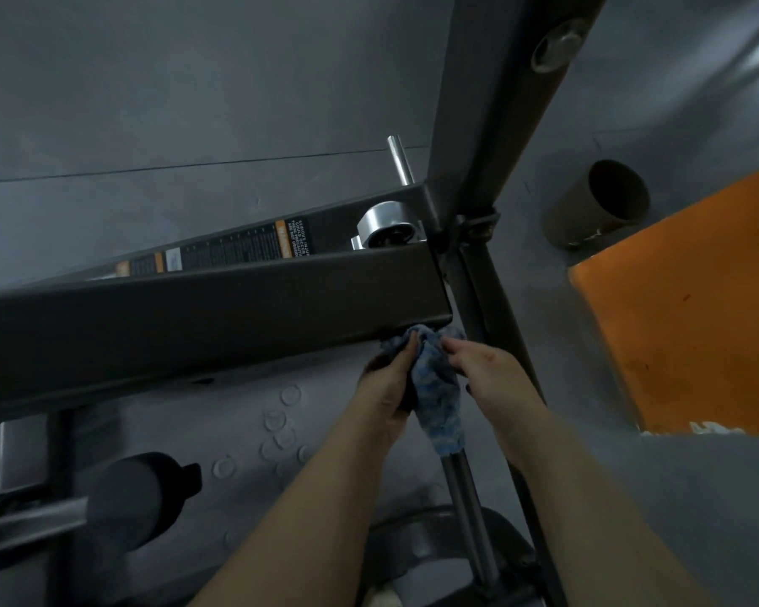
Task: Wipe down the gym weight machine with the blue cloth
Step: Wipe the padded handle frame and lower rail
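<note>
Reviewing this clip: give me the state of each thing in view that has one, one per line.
blue cloth: bunched, hanging down, held by both hands just under the beam's end.
left hand: fingers curled round the cloth.
right hand: pinches the cloth's upper part.
dark beam: slanted across the view, warning label on its top face.
foam roller pad: untouched, lower left.

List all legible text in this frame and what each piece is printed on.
"WARNING": orange strip on the warning label stuck to the dark machine beam.
"SERIOUS INJURY COULD OCCUR...": white heading beside it, read only partly.
Remaining fine print and the small white sticker: too small to read.
</note>
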`<state>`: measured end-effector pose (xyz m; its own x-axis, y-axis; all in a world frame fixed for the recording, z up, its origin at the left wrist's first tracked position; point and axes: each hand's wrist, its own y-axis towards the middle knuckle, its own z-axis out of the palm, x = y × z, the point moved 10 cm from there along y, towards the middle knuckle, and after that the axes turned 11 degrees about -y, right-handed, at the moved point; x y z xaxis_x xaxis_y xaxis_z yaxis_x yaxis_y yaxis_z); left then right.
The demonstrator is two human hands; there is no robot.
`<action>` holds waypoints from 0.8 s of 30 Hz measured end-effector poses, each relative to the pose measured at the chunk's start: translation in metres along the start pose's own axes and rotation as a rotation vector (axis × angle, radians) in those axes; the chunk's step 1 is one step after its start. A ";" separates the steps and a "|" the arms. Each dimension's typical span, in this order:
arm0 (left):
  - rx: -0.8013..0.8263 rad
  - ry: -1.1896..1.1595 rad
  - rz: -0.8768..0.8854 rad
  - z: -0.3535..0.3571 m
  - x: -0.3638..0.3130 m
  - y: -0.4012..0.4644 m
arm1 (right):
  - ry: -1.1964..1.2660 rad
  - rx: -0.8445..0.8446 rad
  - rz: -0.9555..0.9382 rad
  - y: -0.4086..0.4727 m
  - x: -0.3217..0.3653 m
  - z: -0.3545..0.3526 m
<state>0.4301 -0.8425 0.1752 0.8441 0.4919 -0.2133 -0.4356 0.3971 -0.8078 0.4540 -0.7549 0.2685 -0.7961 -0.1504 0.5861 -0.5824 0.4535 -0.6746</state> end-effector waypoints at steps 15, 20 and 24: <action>0.014 0.156 -0.054 0.002 -0.006 -0.009 | 0.072 0.002 0.099 0.014 0.001 0.016; 0.038 -0.025 -0.066 -0.003 -0.010 -0.019 | 0.135 -0.112 0.138 0.027 -0.002 0.019; -0.001 0.010 -0.017 -0.009 -0.012 -0.028 | -0.166 -0.294 -0.004 0.018 0.018 0.008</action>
<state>0.4345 -0.8663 0.1953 0.8543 0.4776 -0.2052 -0.4212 0.4048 -0.8116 0.4280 -0.7559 0.2632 -0.8238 -0.2831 0.4912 -0.5328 0.6826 -0.5002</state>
